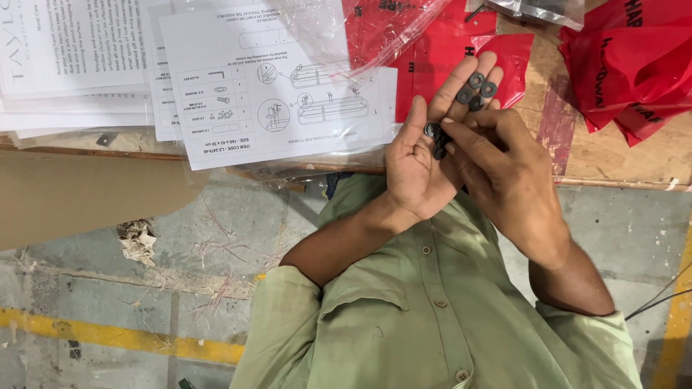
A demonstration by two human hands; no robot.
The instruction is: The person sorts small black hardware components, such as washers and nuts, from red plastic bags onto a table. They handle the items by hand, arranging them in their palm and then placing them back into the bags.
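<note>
A: What do my hands show?

B: My left hand (422, 155) lies open, palm up, black washers (476, 90) resting on its fingers. My right hand (497, 169) pinches small black parts at that palm.

A: Surroundings?

B: Instruction sheet (267, 79) and red bags (627, 57) lie along the table (649, 155) edge.

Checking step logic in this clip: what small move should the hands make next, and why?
Probably lift the dark piece clear of the left hand. The right hand pinches at it by the palm, while several washers lie loose on the open left fingers, so it seems wise to keep the left hand flat and level as the piece comes away.
</note>
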